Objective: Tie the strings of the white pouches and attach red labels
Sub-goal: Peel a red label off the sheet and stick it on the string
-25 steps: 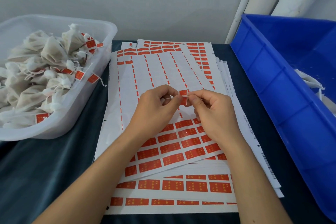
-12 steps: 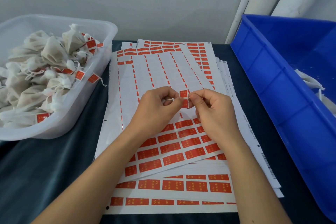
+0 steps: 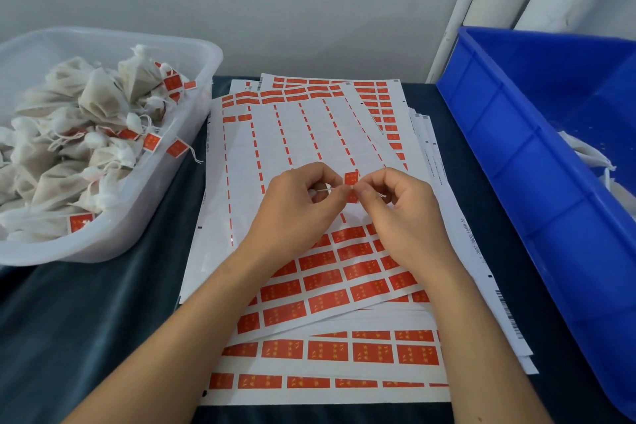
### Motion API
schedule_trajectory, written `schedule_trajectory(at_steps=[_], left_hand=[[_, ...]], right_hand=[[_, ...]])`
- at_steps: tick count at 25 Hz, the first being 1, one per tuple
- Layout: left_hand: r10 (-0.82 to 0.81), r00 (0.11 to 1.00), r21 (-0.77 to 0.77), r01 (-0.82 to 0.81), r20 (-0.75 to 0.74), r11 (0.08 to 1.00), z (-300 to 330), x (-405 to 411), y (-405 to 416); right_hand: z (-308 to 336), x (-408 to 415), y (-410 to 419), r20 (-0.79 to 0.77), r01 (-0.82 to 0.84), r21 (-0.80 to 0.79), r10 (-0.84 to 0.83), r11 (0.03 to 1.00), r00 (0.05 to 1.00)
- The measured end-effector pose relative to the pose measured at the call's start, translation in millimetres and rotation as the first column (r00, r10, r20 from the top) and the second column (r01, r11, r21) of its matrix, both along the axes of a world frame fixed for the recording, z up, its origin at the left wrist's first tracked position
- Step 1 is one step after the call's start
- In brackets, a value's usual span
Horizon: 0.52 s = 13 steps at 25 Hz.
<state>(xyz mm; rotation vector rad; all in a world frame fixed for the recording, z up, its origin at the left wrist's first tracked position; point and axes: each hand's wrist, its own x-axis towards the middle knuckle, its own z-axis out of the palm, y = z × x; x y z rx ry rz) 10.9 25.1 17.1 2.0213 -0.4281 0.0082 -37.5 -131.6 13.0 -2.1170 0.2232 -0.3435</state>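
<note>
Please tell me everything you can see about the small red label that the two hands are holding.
The small red paper label is rectangular with tiny yellow marks, too small to read. It is held above the white label sheets, folded around a thin white string that runs sideways between the hands. The left hand and right hand pinch it at its lower part; its upper half stands free.

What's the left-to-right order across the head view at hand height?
Clear tub of tied white pouches → label sheets → left hand → red label pinched with a string → right hand → blue bin.
</note>
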Motion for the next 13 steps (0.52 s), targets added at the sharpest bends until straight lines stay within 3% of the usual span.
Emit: schedule_trajectory(at_steps=[5, 9, 13], left_hand=[[0.022, 0.993, 0.050, -0.028, 0.115, 0.998, -2.1, -5.8, -0.6], [-0.068, 0.955, 0.112, 0.037, 0.289, 0.993, -0.5, -7.7, 1.5], [-0.071, 0.936, 0.127, 0.028, 0.345, 0.992, -7.9, -4.4, 0.3]], right_hand=[[-2.1, 0.6, -1.8, -0.019, 0.033, -0.007, -0.033, 0.999, 0.999], [-2.1, 0.4, -3.7, -0.005, 0.034, 0.025, -0.034, 0.999, 0.999], [-0.1, -0.1, -4.7, -0.013, -0.001, -0.013, 0.001, 1.000, 1.000]])
